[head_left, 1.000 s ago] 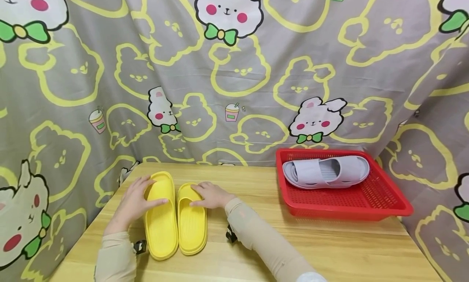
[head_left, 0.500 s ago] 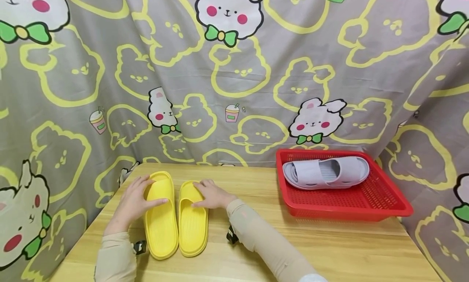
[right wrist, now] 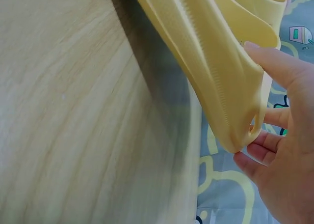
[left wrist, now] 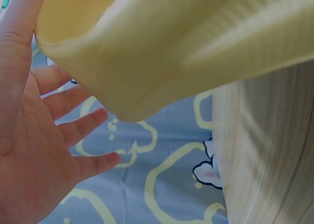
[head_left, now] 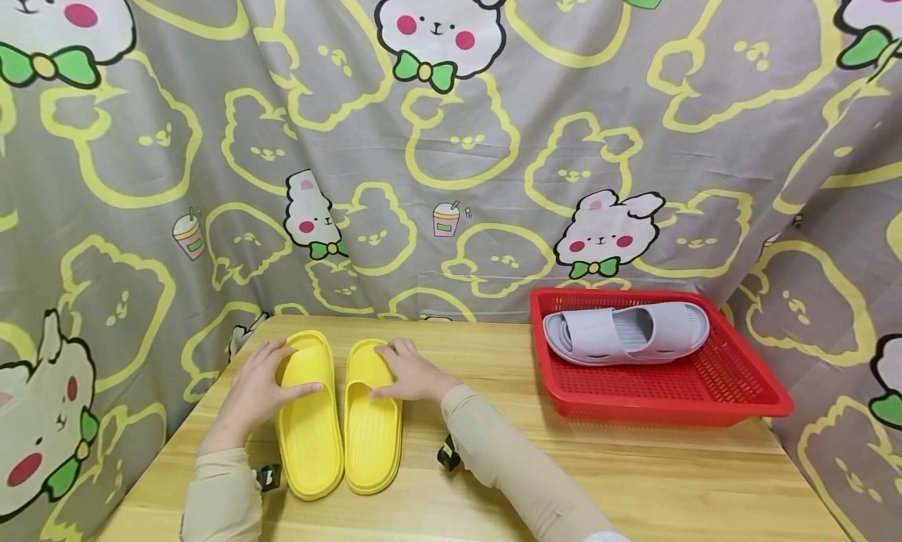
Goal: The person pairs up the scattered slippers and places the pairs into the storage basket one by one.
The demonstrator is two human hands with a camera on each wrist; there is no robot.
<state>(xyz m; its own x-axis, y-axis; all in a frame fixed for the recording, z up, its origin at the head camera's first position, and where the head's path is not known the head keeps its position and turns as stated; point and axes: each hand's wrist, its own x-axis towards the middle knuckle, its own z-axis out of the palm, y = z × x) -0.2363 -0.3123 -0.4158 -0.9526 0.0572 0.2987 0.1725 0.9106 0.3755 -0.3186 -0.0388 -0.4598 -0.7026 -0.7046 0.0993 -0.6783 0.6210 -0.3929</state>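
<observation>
Two yellow slippers lie side by side on the wooden table, toes pointing away. My left hand [head_left: 257, 385] holds the left yellow slipper [head_left: 310, 440] at its strap, thumb across the strap's edge and fingers along the outer side. In the left wrist view, the fingers [left wrist: 83, 126] are spread, some of them partly behind the slipper. My right hand [head_left: 414, 373] holds the right yellow slipper [head_left: 371, 440] near the toe. Its thumb [right wrist: 274, 62] lies at the strap opening, while the other fingers meet the slipper's front side in the right wrist view.
At the back right of the table [head_left: 493, 471] stands a red basket [head_left: 655, 413]. Grey slippers [head_left: 592, 334] lie nested together in it. A patterned curtain [head_left: 486, 205] hangs behind the table and along both sides.
The right yellow slipper has slid forward and slightly right with my right hand, its toe now nearly level with the left one. My left hand and its slipper have stayed almost still.
</observation>
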